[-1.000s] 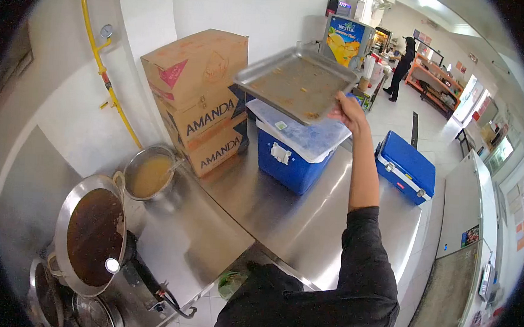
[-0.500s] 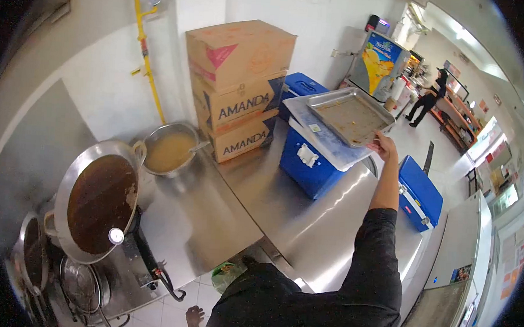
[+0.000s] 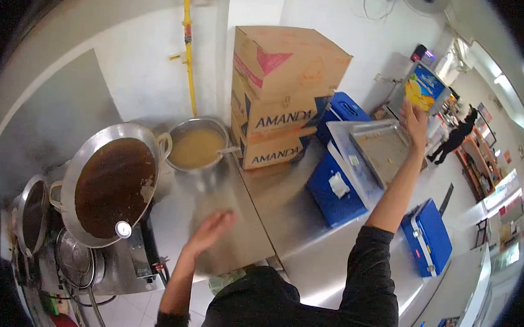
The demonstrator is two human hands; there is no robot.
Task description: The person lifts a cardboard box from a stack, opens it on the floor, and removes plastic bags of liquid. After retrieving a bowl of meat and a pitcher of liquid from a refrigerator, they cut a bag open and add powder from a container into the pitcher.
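Observation:
My left hand point(image 3: 211, 229) hovers over the steel counter in front of the pot, its fingers stretched out, slightly blurred and holding nothing. Farther right, my right hand point(image 3: 415, 124) is raised at the far right edge of a shallow metal tray point(image 3: 372, 147), fingers extended. Brownish crumbs and stains mark the tray. It lies on the whitish lid point(image 3: 341, 135) of a blue cooler box point(image 3: 331, 194). My right forearm crosses the tray's near right side and hides part of it.
Stacked cardboard boxes point(image 3: 283, 102) stand beside the cooler. A wok of dark oil point(image 3: 115, 185) with a dial thermometer point(image 3: 123, 229) sits at left, near a pot of yellowish liquid point(image 3: 196, 148). Another blue cooler point(image 3: 427, 237) is at right; a person point(image 3: 456, 135) stands far back.
My right hand has let go of the tray's near right corner and moved up to its far edge. My left hand has risen from low beside my body to over the counter. The view has shifted.

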